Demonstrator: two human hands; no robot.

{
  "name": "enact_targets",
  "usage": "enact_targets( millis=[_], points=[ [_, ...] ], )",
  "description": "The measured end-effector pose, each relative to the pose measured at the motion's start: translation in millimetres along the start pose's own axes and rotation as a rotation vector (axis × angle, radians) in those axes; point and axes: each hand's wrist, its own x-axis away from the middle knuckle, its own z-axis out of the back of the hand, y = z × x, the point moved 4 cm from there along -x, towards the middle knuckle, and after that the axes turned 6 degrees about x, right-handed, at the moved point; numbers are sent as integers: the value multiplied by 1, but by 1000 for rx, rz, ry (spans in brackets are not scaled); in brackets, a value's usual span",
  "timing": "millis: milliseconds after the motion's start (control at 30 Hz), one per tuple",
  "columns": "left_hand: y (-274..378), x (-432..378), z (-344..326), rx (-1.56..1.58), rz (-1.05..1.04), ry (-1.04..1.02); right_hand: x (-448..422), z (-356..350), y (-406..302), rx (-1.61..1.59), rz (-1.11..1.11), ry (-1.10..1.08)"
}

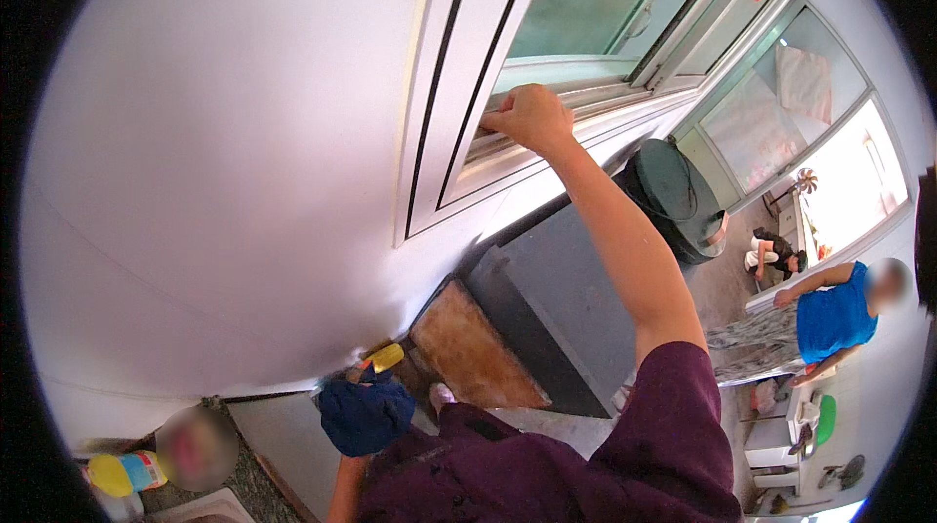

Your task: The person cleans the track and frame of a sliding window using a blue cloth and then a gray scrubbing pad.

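My right hand (533,117) reaches up to the lower corner of a sliding window. Its curled fingers touch the metal track (600,100) inside the white frame (432,164); whether something small is pinched there is hidden. Low on the left, my left hand (354,466) is mostly covered by a bunched navy cloth (366,413) that it holds. Just beyond the cloth shows a yellow object (386,357), perhaps a bottle, partly hidden. The greenish glass (578,3) rises above my right hand.
A grey box-like unit (556,281) and a brown board (468,347) stand below the window, beside a dark green lidded drum (666,194). A yellow bottle (121,474) sits on a dark counter at lower left. A person in blue (834,311) stands right; another crouches (776,256) beyond.
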Motion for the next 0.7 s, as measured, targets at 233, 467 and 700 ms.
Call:
enact_targets(
  millis=[233, 467, 700],
  points=[
    [1, 3, 5, 3, 6, 5, -5, -5, -11, 37, 85, 36],
    [-3, 8, 11, -11, 31, 12, 36, 30, -15, -441, 553, -254],
    [1, 8, 8, 5, 23, -8, -11, 16, 9, -29, 318, -151]
  ],
)
